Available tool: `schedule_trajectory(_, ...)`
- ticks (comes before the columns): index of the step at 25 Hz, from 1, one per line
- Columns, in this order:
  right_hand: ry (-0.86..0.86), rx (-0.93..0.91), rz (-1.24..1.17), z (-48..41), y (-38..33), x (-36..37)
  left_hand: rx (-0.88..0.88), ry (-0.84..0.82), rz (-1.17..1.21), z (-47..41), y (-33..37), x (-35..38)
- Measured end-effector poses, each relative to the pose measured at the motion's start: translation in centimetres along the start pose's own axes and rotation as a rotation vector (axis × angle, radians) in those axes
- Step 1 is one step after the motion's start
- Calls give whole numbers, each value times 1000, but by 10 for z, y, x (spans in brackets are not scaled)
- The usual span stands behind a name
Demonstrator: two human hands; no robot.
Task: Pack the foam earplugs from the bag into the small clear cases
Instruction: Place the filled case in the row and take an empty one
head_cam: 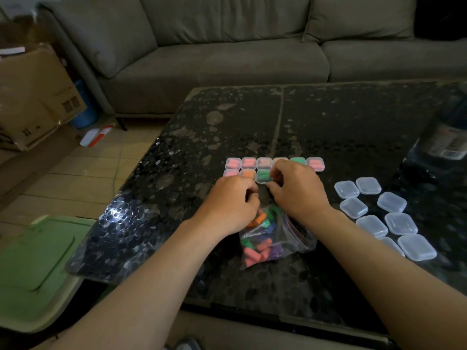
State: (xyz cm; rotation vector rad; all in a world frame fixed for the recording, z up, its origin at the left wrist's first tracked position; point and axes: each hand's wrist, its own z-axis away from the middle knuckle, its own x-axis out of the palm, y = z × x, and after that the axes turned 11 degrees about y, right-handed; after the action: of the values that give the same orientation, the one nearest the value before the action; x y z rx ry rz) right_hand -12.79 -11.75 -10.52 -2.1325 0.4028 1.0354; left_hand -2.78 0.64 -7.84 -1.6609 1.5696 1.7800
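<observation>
Dim living room, grey sofa [227, 59] along the back wall. Far left: a cardboard box [32, 97] on the tiled floor [88, 168]; nearer, a green plastic lid [38, 261] at the desk's corner. Dark speckled glass desk [328, 122] fills the middle and right.

Filled cases [249, 162] lie shut, in two rows touching side by side at desk centre: six in the far row, three in the near row, with pink, orange and green foam showing through.

Left hand [231, 204] rests just before the near row, palm down, its fingers [251, 195] curled inward; cannot tell whether they hold anything.

Green-filled case [263, 176] is the last of the near row, between the two hands.

Right hand [297, 190] is at that case, its fingers [278, 173] curled on the case's right edge and the thumb at the near edge, pinching it.

Clear zip bag [295, 238] lies flat on the desk just under both wrists, mouth toward the hands. Earplugs [255, 253] inside: pink, orange, green, blue and purple, loosely heaped.

Empty cases [391, 202], clear and shut, are scattered in a loose cluster right of the right forearm, most apart from each other.

Far right edge: a dark bottle [449, 137] with a label, blurred.
</observation>
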Motion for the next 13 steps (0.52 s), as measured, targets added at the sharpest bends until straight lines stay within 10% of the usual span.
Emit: schedule_trajectory(13,-13,33,-6,11,-5,-11,32,-64,70,7,1,-2)
